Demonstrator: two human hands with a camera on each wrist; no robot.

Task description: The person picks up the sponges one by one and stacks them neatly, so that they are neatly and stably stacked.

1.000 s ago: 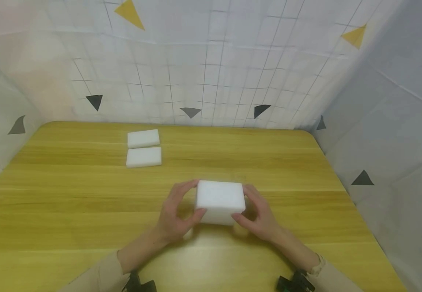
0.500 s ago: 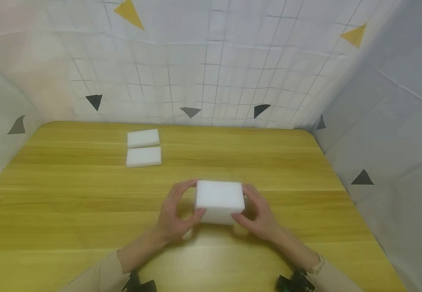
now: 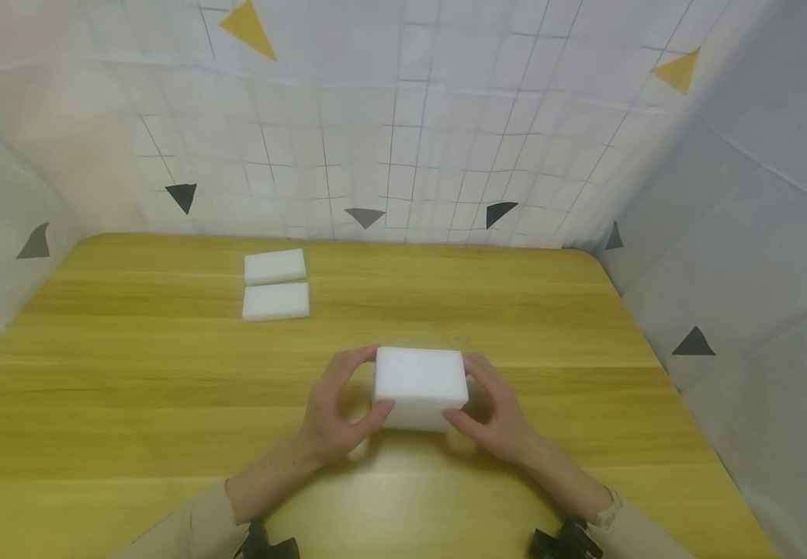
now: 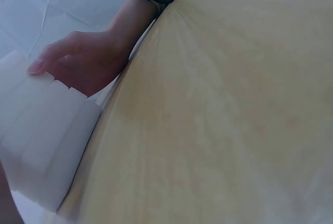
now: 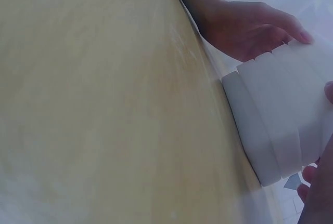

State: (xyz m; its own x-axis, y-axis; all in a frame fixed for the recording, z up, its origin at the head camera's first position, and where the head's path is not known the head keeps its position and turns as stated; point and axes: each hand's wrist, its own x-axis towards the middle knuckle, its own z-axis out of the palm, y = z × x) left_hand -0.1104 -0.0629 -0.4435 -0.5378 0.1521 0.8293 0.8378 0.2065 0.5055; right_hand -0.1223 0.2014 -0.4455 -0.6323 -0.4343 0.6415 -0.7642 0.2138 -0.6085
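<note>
A stack of white sponges (image 3: 420, 374) stands on the wooden table in front of me. Both wrist views show it as several flat blocks piled one on another, the lowest (image 5: 250, 130) resting on the table. My left hand (image 3: 334, 411) grips the stack's left end, thumb at the near face and fingers reaching round to the far side. At the opposite end my right hand (image 3: 500, 415) holds it the same way, its thumb near the front right corner. The far fingertips of both hands are mostly hidden behind the stack in the head view.
Two more white sponges, a rear one (image 3: 275, 266) and a front one (image 3: 275, 302), lie flat at the back left of the table (image 3: 131, 404). A white sheet (image 3: 292, 140) with grid lines and triangles rises behind the table, and plain sheeting (image 3: 781, 295) flanks the right.
</note>
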